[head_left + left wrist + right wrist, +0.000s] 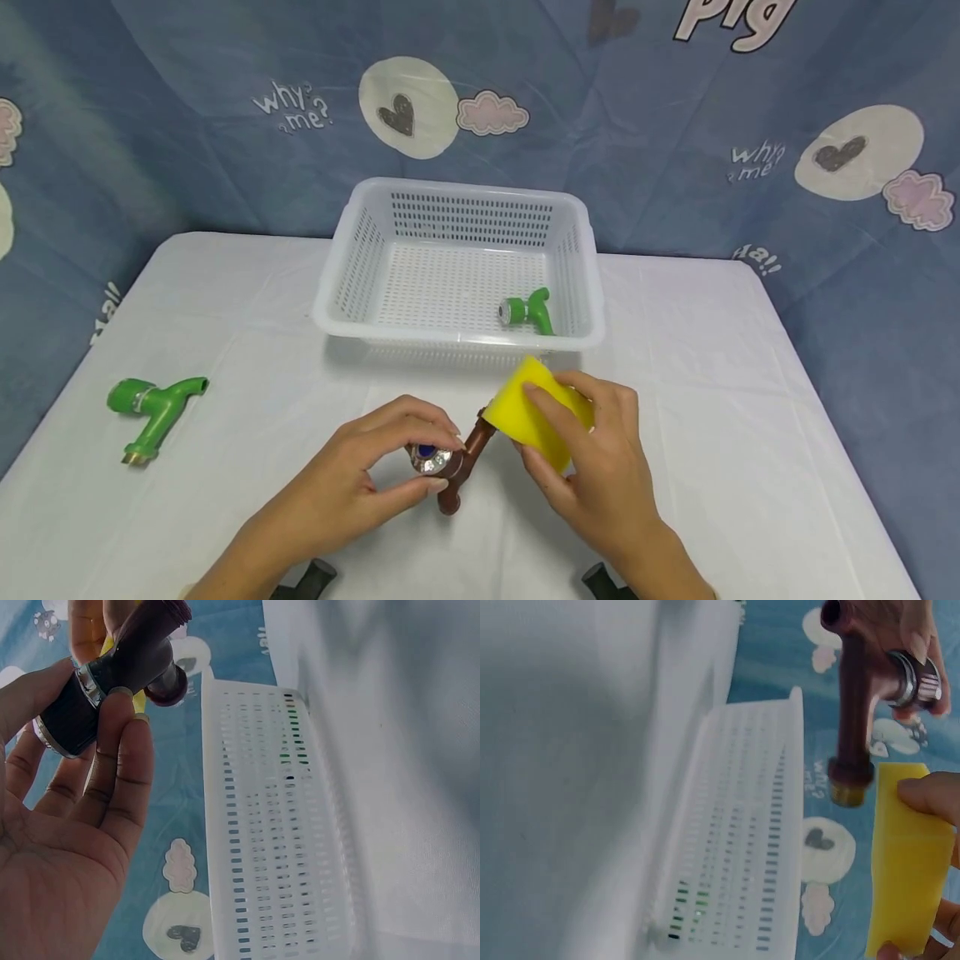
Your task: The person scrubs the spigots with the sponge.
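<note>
My left hand [375, 471] grips a brown faucet [467, 462] by its round knob, which has a shiny silver cap with a blue centre. In the right wrist view the faucet [855, 712] shows a brass-coloured threaded end. Bent around a yellow sponge [536, 412], my right hand [600, 458] pinches it between thumb and fingers. The sponge overlaps the faucet's threaded end in the head view; in the right wrist view the sponge [911, 862] is close beside that end. Both hands are held above the table, in front of the basket.
A white perforated basket [457, 335] stands at the back middle of the white table [697, 400], with a green faucet [528, 312] inside at its right. Another green faucet [157, 410] lies on the table at the left. A blue printed cloth [637, 142] hangs behind.
</note>
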### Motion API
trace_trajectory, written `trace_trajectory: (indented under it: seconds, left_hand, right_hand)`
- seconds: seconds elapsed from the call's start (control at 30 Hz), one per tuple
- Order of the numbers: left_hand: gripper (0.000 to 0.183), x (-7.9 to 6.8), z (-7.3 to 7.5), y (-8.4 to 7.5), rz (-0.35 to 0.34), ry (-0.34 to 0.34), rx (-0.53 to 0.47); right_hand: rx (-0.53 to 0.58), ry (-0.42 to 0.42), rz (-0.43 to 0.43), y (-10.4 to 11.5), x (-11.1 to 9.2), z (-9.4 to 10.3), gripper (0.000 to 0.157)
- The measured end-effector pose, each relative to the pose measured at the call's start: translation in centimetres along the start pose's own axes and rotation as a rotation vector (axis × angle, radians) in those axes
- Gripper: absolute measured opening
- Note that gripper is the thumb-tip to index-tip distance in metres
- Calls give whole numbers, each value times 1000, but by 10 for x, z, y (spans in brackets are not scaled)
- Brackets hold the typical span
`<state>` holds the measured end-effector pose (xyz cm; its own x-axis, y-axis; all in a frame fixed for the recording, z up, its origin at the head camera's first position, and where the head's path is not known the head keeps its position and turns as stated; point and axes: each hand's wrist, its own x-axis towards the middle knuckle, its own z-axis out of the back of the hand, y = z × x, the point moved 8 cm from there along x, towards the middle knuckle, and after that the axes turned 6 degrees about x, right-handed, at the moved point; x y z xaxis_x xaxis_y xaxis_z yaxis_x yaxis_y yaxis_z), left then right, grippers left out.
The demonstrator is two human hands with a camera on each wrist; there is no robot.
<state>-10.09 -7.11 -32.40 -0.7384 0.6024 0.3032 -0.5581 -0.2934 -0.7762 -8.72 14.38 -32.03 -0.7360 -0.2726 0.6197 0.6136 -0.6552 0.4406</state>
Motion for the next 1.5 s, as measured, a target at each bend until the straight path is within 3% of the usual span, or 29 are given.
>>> trace_trajectory:
  seconds: [0.17,0.3,0.57,0.67,0.83,0.97,1.13,1.27,1.4,1.5]
  left_hand:
    - [41,1,1,-1,-1,-7,9]
    - [42,1,3,-1,-4,-19,11]
    - [43,1,6,-1,12,-57,-4]
    - [43,2,7,-1,28,-60,-16]
    - [42,0,9,5,92,-68,-45]
    - [44,-2,14,10,146,-98,-129]
    - [46,-3,19,12,148,-131,-222]
    - [47,-3,21,9,80,-143,-283]
    - [46,-4,21,8,57,-146,-347]
    - [45,-5,21,9,69,-144,-395]
  right_hand:
    - [-28,4,-13,-4,1,0,48]
    - [-20,-34,-20,-4,1,4,41]
    - [58,-31,89,10,2,0,43]
    - [42,-20,76,6,2,-1,44]
    - [7,-75,19,-4,3,6,48]
    - [125,-73,54,3,6,8,52]
    - [298,39,171,18,6,-2,50]
    - [202,57,181,16,4,-4,47]
    - [95,-2,168,11,5,2,49]
    - [97,-57,210,16,6,6,41]
